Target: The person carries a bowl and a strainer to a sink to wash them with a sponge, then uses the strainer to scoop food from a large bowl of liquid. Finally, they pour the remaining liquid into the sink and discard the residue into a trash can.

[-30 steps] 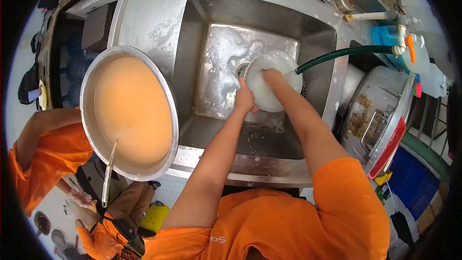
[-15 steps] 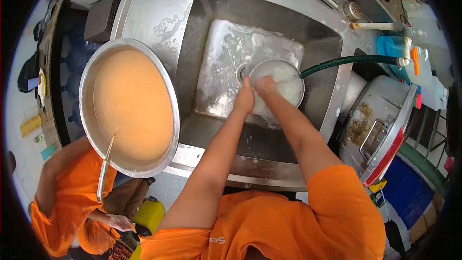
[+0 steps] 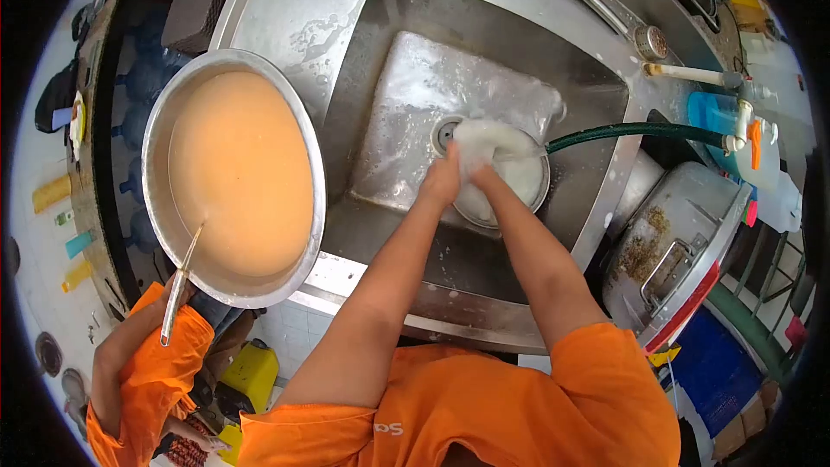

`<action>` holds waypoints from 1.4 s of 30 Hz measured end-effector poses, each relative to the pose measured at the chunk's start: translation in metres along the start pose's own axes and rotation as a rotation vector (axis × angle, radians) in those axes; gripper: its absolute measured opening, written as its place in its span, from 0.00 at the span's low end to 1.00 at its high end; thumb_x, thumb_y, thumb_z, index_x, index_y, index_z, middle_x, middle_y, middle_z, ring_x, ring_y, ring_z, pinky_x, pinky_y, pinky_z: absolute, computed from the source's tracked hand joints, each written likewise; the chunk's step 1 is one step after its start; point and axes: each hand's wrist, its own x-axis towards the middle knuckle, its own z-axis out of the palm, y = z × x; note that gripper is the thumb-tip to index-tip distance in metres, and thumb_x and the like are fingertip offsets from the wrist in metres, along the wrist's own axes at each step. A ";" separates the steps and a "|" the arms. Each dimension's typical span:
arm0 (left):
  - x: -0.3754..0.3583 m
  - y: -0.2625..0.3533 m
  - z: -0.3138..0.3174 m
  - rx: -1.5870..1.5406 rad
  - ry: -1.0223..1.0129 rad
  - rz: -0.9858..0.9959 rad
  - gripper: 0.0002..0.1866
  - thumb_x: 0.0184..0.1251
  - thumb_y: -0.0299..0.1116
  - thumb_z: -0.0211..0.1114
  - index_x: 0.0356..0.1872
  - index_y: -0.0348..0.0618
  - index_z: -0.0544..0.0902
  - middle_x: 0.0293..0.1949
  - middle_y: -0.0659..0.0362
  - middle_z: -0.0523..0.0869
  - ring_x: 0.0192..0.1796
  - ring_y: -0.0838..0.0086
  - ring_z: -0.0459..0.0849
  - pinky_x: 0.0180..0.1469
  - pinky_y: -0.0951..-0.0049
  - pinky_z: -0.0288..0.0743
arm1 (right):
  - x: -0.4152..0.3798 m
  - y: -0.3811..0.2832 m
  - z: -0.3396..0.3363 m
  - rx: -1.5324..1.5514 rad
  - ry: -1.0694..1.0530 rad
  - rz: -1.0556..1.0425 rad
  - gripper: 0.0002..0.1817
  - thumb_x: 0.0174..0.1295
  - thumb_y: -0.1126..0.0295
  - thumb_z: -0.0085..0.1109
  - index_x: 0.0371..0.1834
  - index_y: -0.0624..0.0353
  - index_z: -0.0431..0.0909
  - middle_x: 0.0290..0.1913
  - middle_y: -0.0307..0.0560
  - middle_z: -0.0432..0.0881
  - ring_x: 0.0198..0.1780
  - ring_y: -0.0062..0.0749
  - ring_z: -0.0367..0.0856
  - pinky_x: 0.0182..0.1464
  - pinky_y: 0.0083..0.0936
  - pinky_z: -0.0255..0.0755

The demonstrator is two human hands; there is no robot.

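Observation:
My left hand (image 3: 443, 175) is over the metal sink (image 3: 389, 13), at the left rim of a round metal bowl (image 3: 484, 218), with its fingers wrapped around that rim. Inside the bowl, my right hand (image 3: 481, 175) is partly covered by whitish, foamy water (image 3: 523, 175) and blurred, so its fingers do not show. Water runs into the bowl from a green hose (image 3: 622, 131). The drain (image 3: 446, 132) lies just left of the bowl.
A large metal basin (image 3: 318, 182) of orange liquid, with a ladle handle (image 3: 173, 307) on its rim, stands at the left. A whisk (image 3: 596, 9) lies behind the sink. A dirty pot (image 3: 648, 251) is at the right. A co-worker's orange sleeve (image 3: 164, 355) shows lower left.
The foamy water in the bowl has swirled up higher around my right hand. Less water covers the sink floor, and the drain shows more plainly. The co-worker at lower left has shifted.

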 end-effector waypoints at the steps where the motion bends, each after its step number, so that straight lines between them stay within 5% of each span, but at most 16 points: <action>1: 0.004 -0.003 0.002 0.007 -0.004 -0.006 0.26 0.81 0.42 0.36 0.73 0.43 0.54 0.51 0.28 0.80 0.54 0.39 0.82 0.56 0.46 0.76 | -0.004 -0.006 -0.027 0.003 0.046 0.074 0.17 0.60 0.64 0.54 0.48 0.55 0.86 0.51 0.52 0.86 0.55 0.47 0.83 0.61 0.44 0.72; 3: 0.018 -0.011 0.008 -0.181 -0.132 -0.187 0.25 0.80 0.38 0.38 0.73 0.43 0.52 0.50 0.29 0.81 0.55 0.39 0.82 0.56 0.45 0.75 | -0.021 -0.031 -0.079 0.003 0.138 0.229 0.16 0.62 0.63 0.54 0.46 0.54 0.87 0.50 0.50 0.86 0.52 0.46 0.84 0.61 0.45 0.71; 10: -0.010 0.021 -0.012 -0.132 0.063 -0.134 0.26 0.81 0.46 0.33 0.70 0.41 0.60 0.52 0.28 0.80 0.57 0.38 0.79 0.61 0.45 0.71 | -0.096 -0.026 -0.086 -0.241 0.207 0.180 0.12 0.59 0.65 0.58 0.39 0.58 0.87 0.43 0.53 0.87 0.46 0.44 0.86 0.51 0.41 0.76; 13: 0.008 0.003 0.010 -0.198 0.012 -0.301 0.23 0.82 0.43 0.32 0.68 0.44 0.63 0.52 0.28 0.80 0.57 0.36 0.79 0.60 0.45 0.72 | -0.092 -0.013 -0.025 -0.076 -0.033 0.223 0.13 0.58 0.65 0.60 0.39 0.60 0.86 0.41 0.56 0.87 0.46 0.47 0.85 0.51 0.41 0.75; 15: -0.005 0.010 -0.001 -0.052 0.073 -0.031 0.22 0.80 0.39 0.35 0.70 0.47 0.60 0.49 0.28 0.81 0.54 0.36 0.81 0.56 0.45 0.75 | -0.067 0.004 0.040 0.024 -0.251 0.121 0.14 0.63 0.68 0.52 0.43 0.58 0.87 0.49 0.53 0.86 0.50 0.48 0.85 0.53 0.43 0.76; 18: -0.009 0.011 -0.005 0.003 0.028 0.007 0.25 0.81 0.43 0.32 0.70 0.40 0.59 0.51 0.28 0.80 0.57 0.34 0.79 0.61 0.46 0.71 | -0.096 -0.056 -0.037 -0.295 -0.315 -0.204 0.15 0.63 0.67 0.53 0.44 0.60 0.87 0.52 0.57 0.85 0.55 0.51 0.84 0.57 0.44 0.74; 22: -0.002 0.002 0.002 0.079 0.062 0.043 0.24 0.81 0.41 0.35 0.70 0.41 0.60 0.48 0.29 0.82 0.54 0.34 0.81 0.57 0.45 0.72 | -0.061 -0.035 0.026 -0.262 -0.115 -0.284 0.13 0.60 0.66 0.58 0.41 0.63 0.85 0.45 0.60 0.86 0.53 0.52 0.84 0.58 0.45 0.73; 24: -0.015 0.020 -0.017 -0.076 -0.003 -0.071 0.23 0.81 0.39 0.35 0.70 0.42 0.61 0.45 0.29 0.82 0.51 0.35 0.82 0.55 0.44 0.74 | -0.076 -0.074 -0.047 -0.023 -0.153 0.043 0.17 0.66 0.64 0.53 0.53 0.59 0.82 0.54 0.57 0.84 0.63 0.47 0.79 0.62 0.54 0.70; 26: 0.019 -0.021 0.031 0.041 0.178 0.134 0.27 0.72 0.28 0.49 0.71 0.47 0.61 0.38 0.34 0.85 0.43 0.40 0.86 0.46 0.44 0.80 | -0.058 -0.064 -0.065 -0.047 -0.212 0.232 0.23 0.70 0.60 0.48 0.66 0.54 0.75 0.64 0.50 0.79 0.69 0.44 0.74 0.69 0.61 0.60; 28: 0.015 -0.015 0.026 0.139 0.184 0.111 0.26 0.72 0.28 0.49 0.71 0.47 0.61 0.36 0.36 0.86 0.42 0.41 0.87 0.45 0.45 0.81 | -0.058 -0.042 -0.072 -0.102 -0.067 0.263 0.28 0.70 0.58 0.46 0.72 0.53 0.69 0.72 0.52 0.70 0.76 0.42 0.65 0.77 0.53 0.46; 29: 0.004 -0.006 0.016 0.128 0.167 0.079 0.25 0.73 0.28 0.48 0.70 0.46 0.62 0.38 0.35 0.85 0.43 0.40 0.86 0.46 0.44 0.80 | -0.047 -0.006 -0.026 -0.189 0.155 0.194 0.26 0.67 0.56 0.51 0.67 0.50 0.75 0.66 0.54 0.76 0.70 0.49 0.71 0.73 0.55 0.54; 31: -0.004 0.000 0.009 0.115 0.158 0.045 0.24 0.73 0.28 0.47 0.70 0.44 0.62 0.40 0.33 0.85 0.44 0.40 0.86 0.48 0.42 0.78 | -0.070 -0.006 -0.065 -0.093 0.073 0.261 0.26 0.67 0.57 0.47 0.65 0.57 0.77 0.68 0.58 0.74 0.73 0.42 0.68 0.75 0.40 0.54; 33: -0.002 0.003 0.011 0.057 0.153 0.044 0.24 0.75 0.30 0.46 0.70 0.44 0.62 0.41 0.33 0.84 0.45 0.39 0.85 0.49 0.43 0.78 | -0.088 -0.005 -0.075 -0.439 -0.210 0.131 0.23 0.66 0.57 0.48 0.56 0.58 0.84 0.61 0.56 0.81 0.66 0.46 0.76 0.71 0.38 0.62; 35: -0.001 0.004 0.010 0.032 0.156 0.039 0.24 0.75 0.30 0.46 0.71 0.44 0.62 0.42 0.33 0.84 0.45 0.39 0.85 0.49 0.43 0.79 | -0.063 0.041 0.008 -0.341 -0.292 0.167 0.23 0.66 0.55 0.49 0.55 0.54 0.85 0.60 0.52 0.82 0.63 0.47 0.78 0.68 0.38 0.65; 37: 0.000 0.001 0.014 0.007 0.150 0.034 0.24 0.76 0.31 0.46 0.71 0.44 0.61 0.42 0.32 0.84 0.46 0.39 0.85 0.49 0.44 0.79 | -0.097 -0.004 -0.041 -0.239 -0.328 0.163 0.19 0.68 0.61 0.47 0.50 0.53 0.88 0.50 0.53 0.87 0.51 0.45 0.86 0.59 0.43 0.74; 42: 0.002 -0.003 0.016 0.042 0.169 0.115 0.24 0.76 0.34 0.47 0.71 0.44 0.62 0.43 0.33 0.84 0.47 0.40 0.85 0.50 0.44 0.78 | -0.078 0.005 -0.015 -0.295 -0.323 0.095 0.20 0.70 0.60 0.45 0.54 0.54 0.84 0.55 0.52 0.84 0.56 0.44 0.82 0.62 0.42 0.70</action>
